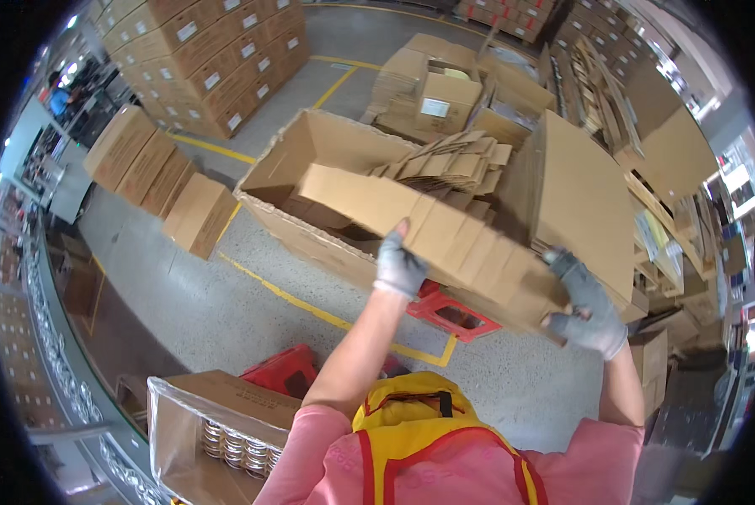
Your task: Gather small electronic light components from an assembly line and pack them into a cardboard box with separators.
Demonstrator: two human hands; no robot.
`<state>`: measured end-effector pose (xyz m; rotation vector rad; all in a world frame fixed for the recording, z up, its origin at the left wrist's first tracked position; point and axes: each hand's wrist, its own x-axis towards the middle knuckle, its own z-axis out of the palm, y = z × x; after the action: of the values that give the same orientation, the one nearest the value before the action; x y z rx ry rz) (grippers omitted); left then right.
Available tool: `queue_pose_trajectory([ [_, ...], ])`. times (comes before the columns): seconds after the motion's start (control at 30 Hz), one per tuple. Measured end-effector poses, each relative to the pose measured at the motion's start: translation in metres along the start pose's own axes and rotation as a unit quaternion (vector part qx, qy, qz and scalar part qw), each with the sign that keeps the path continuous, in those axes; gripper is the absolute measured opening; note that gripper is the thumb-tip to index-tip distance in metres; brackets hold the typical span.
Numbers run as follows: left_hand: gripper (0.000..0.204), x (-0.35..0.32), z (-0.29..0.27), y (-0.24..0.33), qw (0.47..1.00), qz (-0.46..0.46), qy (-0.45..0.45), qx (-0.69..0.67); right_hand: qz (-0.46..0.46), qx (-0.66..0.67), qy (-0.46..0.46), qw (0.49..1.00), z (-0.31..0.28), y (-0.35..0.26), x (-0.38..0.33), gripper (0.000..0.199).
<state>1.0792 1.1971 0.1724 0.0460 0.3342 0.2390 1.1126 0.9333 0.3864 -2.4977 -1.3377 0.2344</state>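
Both gloved hands — left hand (399, 266), right hand (590, 310) — clamped on a folded cardboard stack (432, 231) over the big open box (310, 181).

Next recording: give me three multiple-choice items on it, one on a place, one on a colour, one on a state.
1. Where is the folded cardboard stack?
A. On the floor
B. Held over the big open carton
C. On a shelf

2. What colour are the gloves?
A. Grey
B. Blue
C. White

3. How is the stack held?
A. One hand
B. Both hands
C. Not held

B: it sits above the carton's opening.
A: left hand and right hand both wear grey.
B: each hand grips the stack's near edge.
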Motion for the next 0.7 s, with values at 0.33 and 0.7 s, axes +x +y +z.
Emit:
queue_pose_trajectory([
  [0.33,0.047,-0.057,-0.067,0.046,0.993,0.098,0.043,0.046,0.175,-0.268,0.144,0.937,0.039,0.108,-0.03,0.071],
  [0.7,0.054,-0.212,-0.059,0.13,0.879,0.398,0.135,0.226,-0.098,-0.524,0.416,0.737,-0.015,0.036,0.045,0.028],
])
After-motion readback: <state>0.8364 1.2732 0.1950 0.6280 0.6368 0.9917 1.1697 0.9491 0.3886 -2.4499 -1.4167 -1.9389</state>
